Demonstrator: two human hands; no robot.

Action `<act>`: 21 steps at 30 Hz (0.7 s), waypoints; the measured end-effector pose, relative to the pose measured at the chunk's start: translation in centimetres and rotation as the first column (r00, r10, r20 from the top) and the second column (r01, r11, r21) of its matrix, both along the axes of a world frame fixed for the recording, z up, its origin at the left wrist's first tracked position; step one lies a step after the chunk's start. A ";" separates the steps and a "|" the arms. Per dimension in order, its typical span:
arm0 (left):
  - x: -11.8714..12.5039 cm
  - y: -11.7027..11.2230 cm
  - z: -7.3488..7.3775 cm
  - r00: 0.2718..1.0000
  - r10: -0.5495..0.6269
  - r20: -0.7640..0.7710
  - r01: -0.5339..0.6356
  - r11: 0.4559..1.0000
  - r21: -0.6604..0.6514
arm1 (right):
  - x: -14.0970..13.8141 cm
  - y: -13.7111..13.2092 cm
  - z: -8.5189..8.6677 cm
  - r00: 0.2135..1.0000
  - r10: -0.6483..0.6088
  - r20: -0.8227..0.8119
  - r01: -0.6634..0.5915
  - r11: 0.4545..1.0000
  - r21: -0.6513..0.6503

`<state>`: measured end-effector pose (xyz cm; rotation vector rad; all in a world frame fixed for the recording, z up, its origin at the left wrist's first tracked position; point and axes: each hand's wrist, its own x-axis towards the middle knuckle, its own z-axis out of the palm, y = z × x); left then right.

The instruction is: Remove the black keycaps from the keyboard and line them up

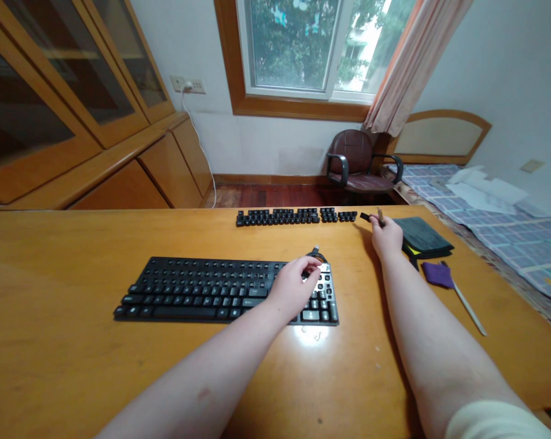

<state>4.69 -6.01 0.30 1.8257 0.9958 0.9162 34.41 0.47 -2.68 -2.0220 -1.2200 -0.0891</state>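
Observation:
A black keyboard [188,289] lies on the wooden table, with many keycaps off its upper rows and number pad. My left hand [296,283] rests over its right end, fingers curled and thumb drawn in near the upper right corner; whatever is between the fingertips is hidden. Farther right, my right hand [387,235] is closed around a thin brown-handled tool [380,216] whose kind is unclear. A small flat black piece [365,216] shows at its fingertips. Just left of it, loose black keycaps [278,217] stand in rows along the table's far edge.
Right of my right arm lie a dark folded cloth or pouch [422,236], a purple cloth [437,275] and a thin pale stick [470,310]. A coiled cable [318,253] sits behind the keyboard. Beyond the table [65,366] stand an armchair [355,158] and a bed [495,225].

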 end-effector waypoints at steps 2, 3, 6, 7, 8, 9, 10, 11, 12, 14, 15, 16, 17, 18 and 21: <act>0.0 0.0 0.0 1.000 -0.004 0.001 0.004 1.000 -0.002 | 0.0 0.0 0.0 0.999 0.024 -0.035 -0.022 0.999 0.048; 0.0 0.0 0.0 1.000 -0.005 0.002 0.005 1.000 -0.004 | 0.0 0.0 0.0 0.999 0.027 -0.042 -0.024 0.998 0.052; 0.1 0.0 0.0 1.000 0.000 0.003 0.001 1.000 -0.009 | 0.0 0.0 0.0 1.000 -0.003 -0.012 0.003 1.000 -0.030; 0.1 0.0 0.0 1.000 0.000 0.002 0.000 1.000 -0.011 | 0.1 0.1 -0.1 1.000 -0.019 0.009 0.019 0.997 -0.075; 0.1 0.0 0.0 1.000 0.000 0.001 0.000 1.000 -0.011 | 0.1 0.1 -0.1 0.999 -0.033 0.029 0.036 0.992 -0.120; 0.1 0.0 0.0 1.000 0.000 0.001 0.000 1.000 -0.009 | 0.2 0.2 -0.1 0.998 -0.046 0.048 0.054 0.985 -0.161; 0.1 0.0 0.0 1.000 0.001 0.000 -0.001 1.000 -0.006 | 0.2 0.3 -0.2 0.996 -0.057 0.064 0.068 0.978 -0.199; 0.1 0.0 0.0 1.000 0.003 -0.001 -0.003 1.000 -0.002 | 0.2 0.4 -0.2 0.995 -0.064 0.078 0.080 0.969 -0.232; 0.0 0.0 0.0 1.000 0.006 -0.002 -0.006 1.000 0.001 | 0.2 0.5 -0.3 0.994 -0.067 0.092 0.089 0.962 -0.259; 0.0 0.0 -0.1 1.000 0.006 -0.006 -0.006 1.000 0.002 | 0.2 0.6 -0.4 0.992 -0.068 0.109 0.097 0.951 -0.292; 0.0 0.0 -0.1 1.000 0.004 -0.008 -0.004 1.000 0.002 | 0.2 0.7 -0.4 0.991 -0.066 0.114 0.098 0.948 -0.302; 0.0 0.0 -0.1 1.000 0.001 -0.009 -0.001 1.000 0.002 | 0.2 0.7 -0.5 0.991 -0.063 0.119 0.097 0.946 -0.310; 0.0 0.0 -0.2 1.000 0.000 -0.008 0.000 1.000 0.004 | 0.2 0.7 -0.5 0.991 -0.058 0.124 0.095 0.944 -0.316; 0.0 0.0 -0.2 1.000 -0.001 -0.006 0.001 1.000 0.006 | 0.2 0.7 -0.6 0.990 -0.050 0.131 0.090 0.943 -0.321; 0.1 0.1 -0.2 1.000 -0.002 -0.002 0.002 1.000 0.006 | 0.1 0.7 -0.6 0.988 -0.016 0.153 0.066 0.942 -0.329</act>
